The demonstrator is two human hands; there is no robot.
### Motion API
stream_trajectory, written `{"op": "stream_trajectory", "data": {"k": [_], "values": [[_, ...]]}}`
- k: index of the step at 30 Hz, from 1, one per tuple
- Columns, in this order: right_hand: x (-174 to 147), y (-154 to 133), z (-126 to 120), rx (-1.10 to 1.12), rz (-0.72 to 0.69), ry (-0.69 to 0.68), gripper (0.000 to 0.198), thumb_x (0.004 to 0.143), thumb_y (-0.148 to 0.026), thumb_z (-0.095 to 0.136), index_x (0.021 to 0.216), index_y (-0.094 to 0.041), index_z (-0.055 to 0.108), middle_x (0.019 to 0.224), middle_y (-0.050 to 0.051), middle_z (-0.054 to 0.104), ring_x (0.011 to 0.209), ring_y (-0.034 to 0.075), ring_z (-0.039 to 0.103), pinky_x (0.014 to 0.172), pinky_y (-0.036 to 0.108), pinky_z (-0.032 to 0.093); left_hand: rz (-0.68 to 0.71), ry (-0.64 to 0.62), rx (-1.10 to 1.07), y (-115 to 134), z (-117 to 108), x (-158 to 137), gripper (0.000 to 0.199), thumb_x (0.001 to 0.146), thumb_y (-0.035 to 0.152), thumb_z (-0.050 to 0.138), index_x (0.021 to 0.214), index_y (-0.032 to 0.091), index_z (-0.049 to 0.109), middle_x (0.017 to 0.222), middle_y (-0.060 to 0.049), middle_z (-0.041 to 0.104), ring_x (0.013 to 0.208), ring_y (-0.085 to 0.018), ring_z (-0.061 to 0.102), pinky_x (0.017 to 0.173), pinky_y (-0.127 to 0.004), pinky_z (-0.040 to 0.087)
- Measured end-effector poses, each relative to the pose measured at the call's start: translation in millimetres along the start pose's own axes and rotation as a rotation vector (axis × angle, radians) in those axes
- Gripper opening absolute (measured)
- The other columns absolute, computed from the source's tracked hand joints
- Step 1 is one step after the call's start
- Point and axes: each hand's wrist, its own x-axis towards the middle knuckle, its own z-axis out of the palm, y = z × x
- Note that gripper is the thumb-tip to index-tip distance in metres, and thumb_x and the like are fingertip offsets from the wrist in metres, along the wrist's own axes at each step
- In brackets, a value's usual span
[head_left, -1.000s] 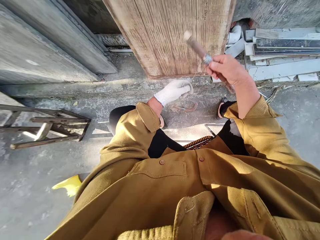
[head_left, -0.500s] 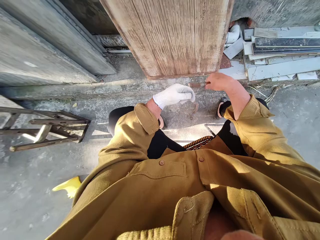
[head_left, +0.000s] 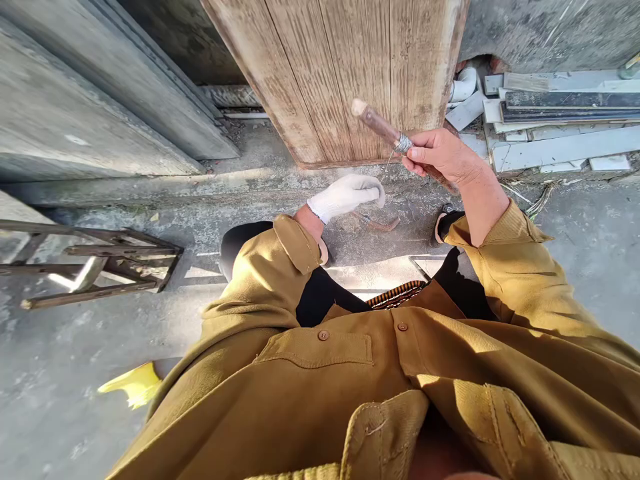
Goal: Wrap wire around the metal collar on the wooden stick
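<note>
My right hand (head_left: 435, 157) is bare and closed around a brown wooden handle (head_left: 377, 123), which slants up to the left with a pale, worn end. Grey wire (head_left: 403, 143) is wound round the handle just by my fingers. A thin loose strand drops from these turns towards my left hand (head_left: 350, 195), which wears a white knitted glove. Its fingers are curled, with the strand meeting the fingertips. Below, a curved brown strip (head_left: 384, 225) lies on the concrete between my feet; its kind is unclear.
A weathered plank panel (head_left: 330, 80) leans ahead of me. To the right lie stacked boards (head_left: 565, 143) beside a white pipe elbow (head_left: 465, 83). A wooden frame (head_left: 120, 251) stands at left, with a yellow object (head_left: 134, 385) on the ground behind it.
My right hand has turned the handle from nearly level to a slant, raising its pale end over the panel. My gloved left hand stays nearly in place. The curved strip shows more fully now.
</note>
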Motion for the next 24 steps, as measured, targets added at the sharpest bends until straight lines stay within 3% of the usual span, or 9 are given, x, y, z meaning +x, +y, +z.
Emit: {"op": "stream_trajectory", "data": {"k": [4, 8, 13, 18, 21, 24], "values": [[16, 13, 1, -0.093, 0.051, 0.296, 0.046, 0.100, -0.065, 0.071, 0.085, -0.023, 0.059, 0.077, 0.004, 0.063, 0.070, 0.017, 0.057, 0.066, 0.031, 0.048, 0.017, -0.055, -0.069, -7, 10, 5, 0.029, 0.093, 0.042, 0.075, 0.087, 0.014, 0.078, 0.090, -0.010, 0.081, 0.084, -0.017, 0.075, 0.085, -0.028, 0.058], [29, 28, -10, -0.270, 0.138, 0.468, 0.041, 0.103, -0.060, 0.068, 0.085, -0.025, 0.056, 0.076, 0.004, 0.063, 0.074, 0.019, 0.059, 0.070, 0.033, 0.050, 0.078, 0.091, -0.282, -12, 18, 8, 0.053, 0.097, 0.069, 0.070, 0.092, 0.016, 0.070, 0.067, -0.004, 0.070, 0.058, -0.015, 0.066, 0.068, -0.029, 0.057], [27, 35, -24, -0.285, 0.104, 0.474, 0.033, 0.095, -0.056, 0.068, 0.083, -0.028, 0.054, 0.085, 0.004, 0.067, 0.075, 0.022, 0.059, 0.067, 0.035, 0.051, 0.075, 0.167, -0.388, -10, 19, 9, 0.059, 0.088, 0.078, 0.072, 0.088, 0.020, 0.063, 0.066, -0.003, 0.067, 0.056, -0.015, 0.063, 0.060, -0.028, 0.052], [24, 31, -25, -0.324, 0.127, 0.475, 0.037, 0.097, -0.061, 0.063, 0.084, -0.029, 0.052, 0.086, 0.005, 0.066, 0.077, 0.023, 0.059, 0.069, 0.035, 0.050, 0.003, 0.224, -0.104, -4, 21, 8, 0.038, 0.095, 0.055, 0.066, 0.094, 0.017, 0.070, 0.058, 0.004, 0.054, 0.050, -0.011, 0.051, 0.054, -0.024, 0.043], [23, 29, -25, -0.417, 0.131, 0.449, 0.034, 0.101, -0.055, 0.064, 0.083, -0.029, 0.052, 0.083, 0.005, 0.065, 0.082, 0.024, 0.060, 0.071, 0.033, 0.050, 0.026, 0.264, 0.114, -2, 21, 6, 0.034, 0.098, 0.046, 0.061, 0.093, 0.016, 0.073, 0.072, -0.001, 0.065, 0.058, -0.010, 0.056, 0.059, -0.022, 0.045], [23, 27, -24, -0.551, 0.137, 0.509, 0.030, 0.104, -0.037, 0.067, 0.079, -0.026, 0.054, 0.078, 0.005, 0.064, 0.081, 0.023, 0.060, 0.073, 0.032, 0.049, 0.065, 0.270, 0.082, -3, 20, 6, 0.039, 0.098, 0.051, 0.059, 0.091, 0.015, 0.074, 0.082, -0.004, 0.070, 0.061, -0.010, 0.059, 0.062, -0.023, 0.047]]}}
